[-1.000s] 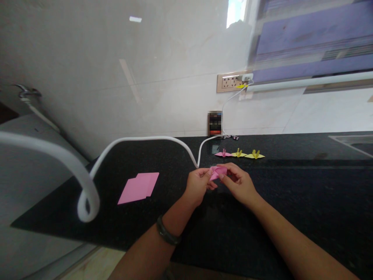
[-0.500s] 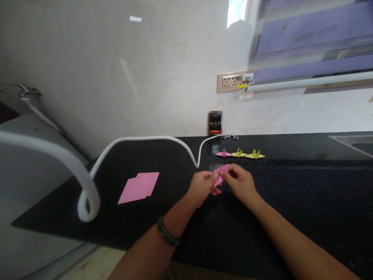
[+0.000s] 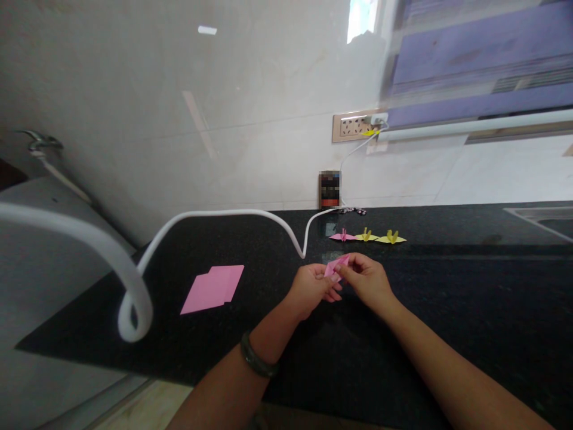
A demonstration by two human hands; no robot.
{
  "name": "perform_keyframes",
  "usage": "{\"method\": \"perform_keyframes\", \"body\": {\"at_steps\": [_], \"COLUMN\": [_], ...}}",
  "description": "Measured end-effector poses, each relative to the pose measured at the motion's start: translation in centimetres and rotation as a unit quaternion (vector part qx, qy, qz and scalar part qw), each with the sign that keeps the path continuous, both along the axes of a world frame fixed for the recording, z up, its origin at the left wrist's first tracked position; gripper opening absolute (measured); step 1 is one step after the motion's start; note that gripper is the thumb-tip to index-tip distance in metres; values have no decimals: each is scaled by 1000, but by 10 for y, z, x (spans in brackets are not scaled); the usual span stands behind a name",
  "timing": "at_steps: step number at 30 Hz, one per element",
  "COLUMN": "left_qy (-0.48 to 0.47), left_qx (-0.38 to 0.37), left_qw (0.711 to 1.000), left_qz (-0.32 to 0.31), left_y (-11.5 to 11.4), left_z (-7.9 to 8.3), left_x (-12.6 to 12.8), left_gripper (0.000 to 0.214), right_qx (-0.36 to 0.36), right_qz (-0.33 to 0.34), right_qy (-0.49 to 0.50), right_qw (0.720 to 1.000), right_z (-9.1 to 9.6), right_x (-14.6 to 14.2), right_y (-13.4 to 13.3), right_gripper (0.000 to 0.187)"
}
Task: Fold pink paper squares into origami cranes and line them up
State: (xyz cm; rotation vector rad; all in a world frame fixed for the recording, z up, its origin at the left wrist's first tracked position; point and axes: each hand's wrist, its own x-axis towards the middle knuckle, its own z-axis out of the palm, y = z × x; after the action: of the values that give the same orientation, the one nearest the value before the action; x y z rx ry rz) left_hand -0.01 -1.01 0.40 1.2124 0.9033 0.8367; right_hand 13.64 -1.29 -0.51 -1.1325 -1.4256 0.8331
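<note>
Head view:
Left hand: the left hand point(image 3: 310, 289) has its grip pinching the near-left end of the pink folded paper point(image 3: 335, 267).
Right hand: the right hand point(image 3: 366, 279) has its grip pinching the same paper from the right, fingertips touching it.
Paper: held just above the black bench point(image 3: 447, 298), near the middle.
Far side: 1 pink crane point(image 3: 342, 236) and 2 yellow cranes point(image 3: 379, 237) in a row.
Left side: pink sheets point(image 3: 213, 288) lying flat, a white hose point(image 3: 129, 280) looping beside them.
Wall: a phone point(image 3: 330, 189) leaning upright.
</note>
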Motion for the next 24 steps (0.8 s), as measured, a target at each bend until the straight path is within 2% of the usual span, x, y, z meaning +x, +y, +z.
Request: {"method": "perform_keyframes", "body": {"at_steps": [6, 10, 15, 24], "left_qy": [-19, -6, 21, 29], "left_qx": [-27, -14, 45, 82], "left_qw": [999, 1000, 999, 996], "left_qz": [-8, -20, -1, -18], "left_y": [2, 1, -1, 1], "left_z": [2, 3, 3, 0], "left_x": [-2, -2, 0, 0], "left_gripper": [26, 29, 68, 51], "right_qx": [-11, -5, 11, 25], "right_qz": [52, 38, 17, -8], "right_qy": [51, 38, 15, -3], "right_qw": [997, 999, 1000, 1000], "right_z": [5, 3, -1, 3], "right_x": [1, 3, 3, 3], "right_y": [-1, 0, 1, -2], "right_gripper": [24, 24, 15, 17]}}
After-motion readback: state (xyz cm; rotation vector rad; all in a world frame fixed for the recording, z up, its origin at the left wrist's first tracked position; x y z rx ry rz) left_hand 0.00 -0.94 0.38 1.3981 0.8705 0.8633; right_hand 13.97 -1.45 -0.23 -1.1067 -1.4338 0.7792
